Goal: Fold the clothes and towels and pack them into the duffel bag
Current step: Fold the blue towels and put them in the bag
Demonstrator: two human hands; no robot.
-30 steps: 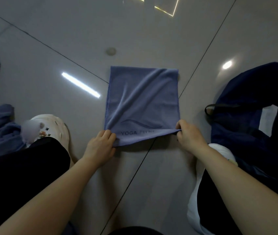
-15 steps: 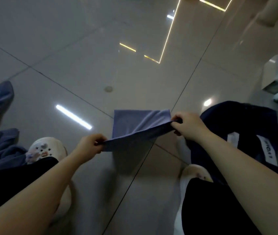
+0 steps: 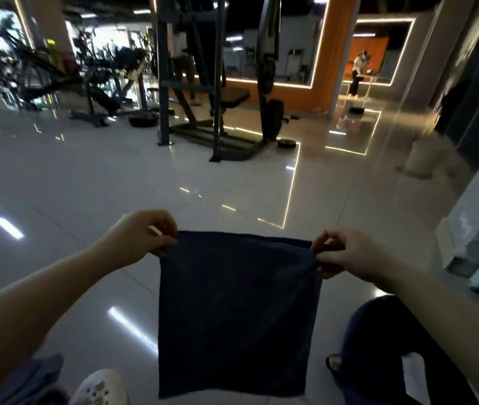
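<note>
The left hand [image 3: 141,233] pinches the upper left corner of a folded blue towel [image 3: 237,314], fingers curled round the edge. The right hand [image 3: 342,252] pinches the upper right corner the same way, thumb and fingertips closed on the cloth. Between them the towel's top edge runs nearly straight, and the cloth hangs down flat as a dark, roughly square panel, held up in the air above the glossy tiled floor [image 3: 86,185]. No writing can be read on the side of the towel that faces the camera.

Beside the right forearm, at the lower right, lies the dark navy duffel bag [image 3: 378,346], partly hidden by the arm. At the bottom left a white clog [image 3: 101,388] shows, with a heap of grey-blue cloth [image 3: 32,381] just beside it.

Farther off stands a dark steel weight machine [image 3: 215,83] with a padded seat, and more gym equipment [image 3: 86,80] to its left. An orange wall [image 3: 330,54] edged with light strips frames a distant person [image 3: 356,73]; any signs there are too blurred to read.
</note>
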